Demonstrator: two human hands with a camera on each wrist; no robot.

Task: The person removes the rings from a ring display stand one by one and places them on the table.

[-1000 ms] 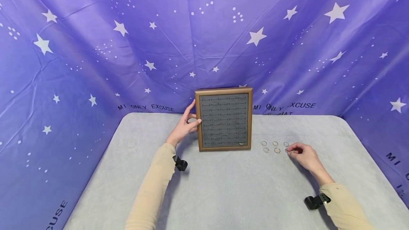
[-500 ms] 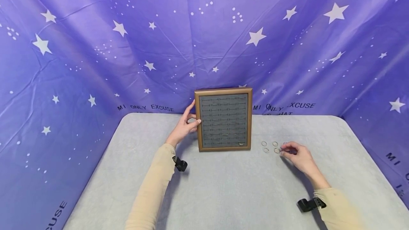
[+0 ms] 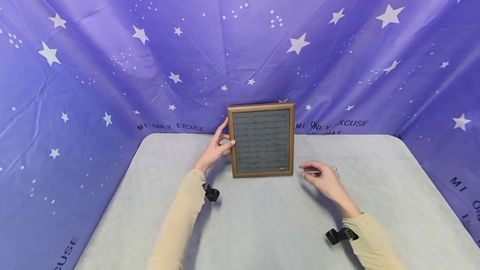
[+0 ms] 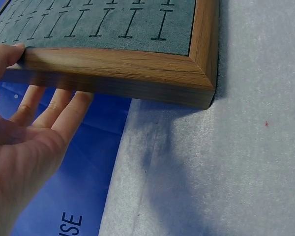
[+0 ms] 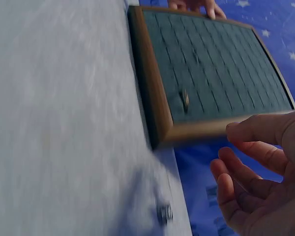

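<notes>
A ring display tray (image 3: 262, 141) with a wooden frame and a dark slotted pad stands tilted up at the back of the table. My left hand (image 3: 213, 151) grips its left side, thumb on the front of the frame (image 4: 113, 64) and fingers behind. One ring (image 5: 185, 101) sits in a slot near the tray's lower right corner. Just right of the tray hovers my right hand (image 3: 322, 178), fingers loosely bent, thumb apart, nothing visible between them. Two rings, an upper one (image 3: 334, 168) and a lower one, show beyond that hand; it hides the others.
A pale grey table (image 3: 262, 220) carries the tray and rings. Purple cloth (image 3: 202, 53) with white stars hangs behind and at both sides. On the table in the right wrist view lies a small blurred ring (image 5: 164, 214).
My right hand has left the rightmost rings and moved left to beside the tray. Both rightmost rings stay on the table. My left hand keeps its grip on the tray.
</notes>
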